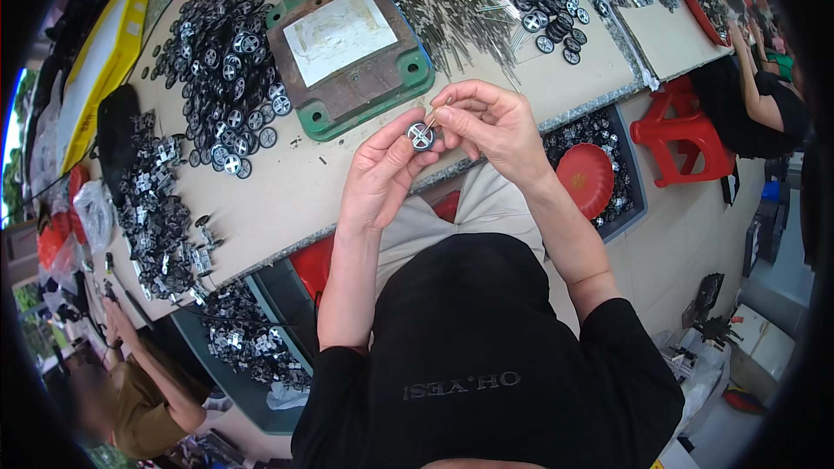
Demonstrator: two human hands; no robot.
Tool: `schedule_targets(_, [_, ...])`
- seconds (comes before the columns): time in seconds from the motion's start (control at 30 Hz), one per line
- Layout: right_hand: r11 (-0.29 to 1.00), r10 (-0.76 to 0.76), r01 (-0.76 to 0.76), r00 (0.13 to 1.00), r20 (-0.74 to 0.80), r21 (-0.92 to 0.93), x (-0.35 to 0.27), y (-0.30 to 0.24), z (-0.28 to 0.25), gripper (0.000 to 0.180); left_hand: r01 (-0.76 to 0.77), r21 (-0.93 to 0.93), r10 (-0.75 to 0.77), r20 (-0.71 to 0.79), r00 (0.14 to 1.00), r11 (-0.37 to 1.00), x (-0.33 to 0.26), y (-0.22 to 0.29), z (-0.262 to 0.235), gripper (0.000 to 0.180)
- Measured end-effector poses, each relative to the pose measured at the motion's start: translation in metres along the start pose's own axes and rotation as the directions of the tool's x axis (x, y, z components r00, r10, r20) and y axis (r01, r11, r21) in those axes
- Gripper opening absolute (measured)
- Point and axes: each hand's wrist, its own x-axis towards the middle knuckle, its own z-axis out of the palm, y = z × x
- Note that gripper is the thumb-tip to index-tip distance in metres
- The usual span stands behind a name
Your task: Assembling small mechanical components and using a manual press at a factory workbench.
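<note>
In front of my body, over the table's near edge, both hands meet. My left hand (380, 171) is closed on a small black toy wheel (422, 136) with silver spokes, its face turned up. My right hand (499, 128) pinches a thin metal rod (431, 121) between thumb and finger, its end at the wheel. Whether the rod sits in the hub is too small to tell. Just beyond my hands stands a green press base (415, 76) with a white pad (339, 35) on it. Left of it lies a heap of similar wheels (230, 69); behind, a pile of metal rods (452, 0).
More wheels (549, 13) lie at the back right. Small black-and-silver parts (156, 208) cover the left side. Below the table are a green bin (282, 417) of parts and a grey bin with a red bowl (586, 181). A red stool (686, 139) stands right. Other people work at both sides.
</note>
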Motion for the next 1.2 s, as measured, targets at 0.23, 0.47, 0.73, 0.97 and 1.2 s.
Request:
schedule_targets(0.23, [0.974,-0.136,0.130,0.991,-0.017,-0.185,-0.005,0.003,0.005,0.012,-0.004,0.010,0.004,-0.013,1.000,1.000,-0.001,0.000,0.002,0.036])
schedule_targets(0.47, [0.942,-0.222,0.196,0.973,-0.069,-0.271,-0.014,-0.003,0.014,0.008,-0.091,0.016,0.091,-0.018,0.996,0.996,0.001,-0.004,0.003,0.032])
schedule_targets(0.73, [0.952,-0.185,0.166,0.981,-0.055,-0.256,-0.013,-0.001,0.008,0.008,-0.036,-0.019,0.036,-0.015,0.999,0.999,0.003,-0.002,0.004,0.031])
schedule_targets(0.97, [0.989,0.003,-0.001,1.000,0.011,-0.147,0.002,-0.031,-0.012,0.023,-0.004,-0.054,0.002,-0.048,0.999,0.999,0.004,-0.004,0.003,0.028])
schedule_targets(1.2, [0.370,-0.425,-0.229,0.820,-0.383,-0.901,0.133,-0.059,-0.183,0.028,0.028,-0.016,-0.029,-0.077,0.997,0.999,0.005,-0.004,0.008,0.029])
